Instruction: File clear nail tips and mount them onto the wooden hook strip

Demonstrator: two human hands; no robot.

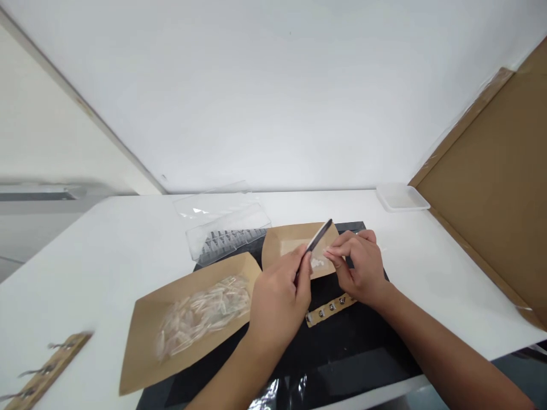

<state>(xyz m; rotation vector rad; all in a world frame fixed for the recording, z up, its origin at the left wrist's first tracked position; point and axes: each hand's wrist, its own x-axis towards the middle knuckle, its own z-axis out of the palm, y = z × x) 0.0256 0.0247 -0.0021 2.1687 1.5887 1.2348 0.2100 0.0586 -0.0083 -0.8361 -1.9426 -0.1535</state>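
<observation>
In the head view, my left hand [280,290] is clamped on a slim black tool [319,234] with a paler stripe along its length. The tool slants up and away from me, its narrow end over the small tan tray [294,230], its lower part hidden in my fist. My right hand [356,262] is near its tip, wrist bent, thumb and forefinger pinched together; I cannot tell what, if anything, sits between them. White bits [317,263] lie in that tray. Nearer me, a tan strip [327,311] bearing metal pieces rests on the black mat [350,347]. A larger tan tray [143,319] holds clear, slender pieces [205,313], blurred.
</observation>
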